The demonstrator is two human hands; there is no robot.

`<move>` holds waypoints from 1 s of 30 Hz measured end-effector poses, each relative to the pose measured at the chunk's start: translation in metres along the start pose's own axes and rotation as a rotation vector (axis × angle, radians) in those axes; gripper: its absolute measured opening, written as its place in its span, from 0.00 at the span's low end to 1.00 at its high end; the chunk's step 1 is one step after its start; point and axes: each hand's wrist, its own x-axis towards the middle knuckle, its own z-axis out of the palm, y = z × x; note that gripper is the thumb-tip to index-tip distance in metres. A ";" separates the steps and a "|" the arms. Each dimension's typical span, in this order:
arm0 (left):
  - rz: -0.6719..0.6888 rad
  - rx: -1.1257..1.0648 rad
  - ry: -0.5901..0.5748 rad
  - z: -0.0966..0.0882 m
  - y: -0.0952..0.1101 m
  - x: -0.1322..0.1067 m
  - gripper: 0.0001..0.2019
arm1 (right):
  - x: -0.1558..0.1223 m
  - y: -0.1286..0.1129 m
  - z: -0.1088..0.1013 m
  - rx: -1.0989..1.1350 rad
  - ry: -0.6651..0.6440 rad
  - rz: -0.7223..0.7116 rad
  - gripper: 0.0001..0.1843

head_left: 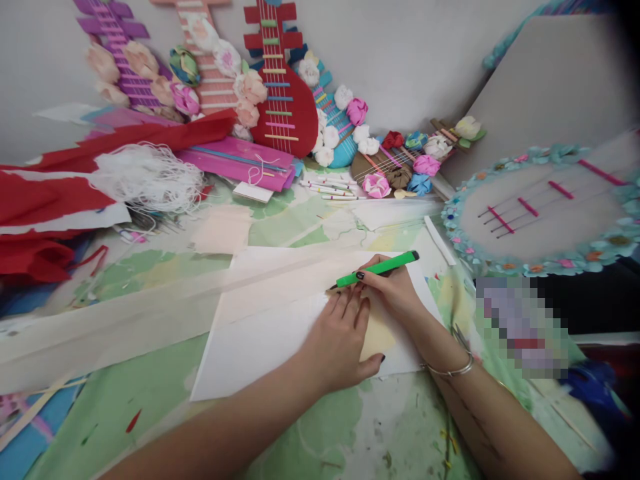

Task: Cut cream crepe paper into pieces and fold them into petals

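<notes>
Grasping green marker (385, 265) in grip of right hand (397, 290), right of centre. Resting left hand (341, 340) flat, with grip released, over white sheet (245, 363) just beside marker tip (333, 287). Pale strip (150, 310) across sheet from left edge of frame.

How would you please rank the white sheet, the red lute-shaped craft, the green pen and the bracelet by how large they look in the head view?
1. White sheet, though partly covered
2. Red lute-shaped craft
3. Green pen, held in the right hand
4. Bracelet
</notes>
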 end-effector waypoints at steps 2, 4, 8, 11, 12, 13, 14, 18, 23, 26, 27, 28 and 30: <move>-0.002 0.000 -0.002 0.000 0.000 0.000 0.39 | 0.000 0.000 0.001 -0.020 0.016 -0.008 0.08; -0.004 0.001 -0.005 0.000 0.000 0.001 0.39 | 0.000 0.000 0.002 -0.012 0.020 -0.006 0.08; -0.005 0.011 -0.022 -0.001 0.001 0.001 0.39 | 0.001 0.000 0.000 0.035 0.003 0.018 0.08; -0.004 0.014 -0.034 -0.001 0.001 0.001 0.39 | 0.000 0.000 -0.001 0.039 -0.013 0.019 0.08; -0.005 0.013 -0.036 -0.001 0.000 0.001 0.39 | 0.000 0.000 -0.001 0.033 -0.015 0.015 0.08; -0.004 0.010 -0.036 -0.001 0.000 0.001 0.39 | 0.000 0.000 -0.001 0.028 -0.015 0.010 0.08; -0.004 0.007 -0.036 0.000 0.000 0.001 0.39 | 0.000 0.000 -0.001 0.025 -0.016 0.008 0.08; -0.008 0.001 -0.035 0.000 0.000 0.001 0.39 | 0.000 0.000 -0.001 0.040 -0.025 0.011 0.07; -0.019 0.001 -0.030 -0.001 0.001 0.000 0.39 | 0.000 0.000 -0.004 0.053 -0.007 0.007 0.07; -0.016 -0.003 -0.029 -0.001 0.001 0.000 0.39 | 0.001 0.000 -0.005 0.033 0.015 -0.002 0.08; -0.015 -0.005 -0.030 -0.001 0.001 0.000 0.39 | 0.001 0.000 -0.005 0.023 0.017 -0.002 0.08; -0.015 -0.006 -0.032 -0.001 0.001 0.000 0.39 | 0.001 -0.001 -0.005 0.015 0.020 0.000 0.09; -0.013 -0.008 -0.036 -0.001 0.002 0.000 0.39 | 0.001 -0.001 -0.004 0.009 0.024 0.005 0.09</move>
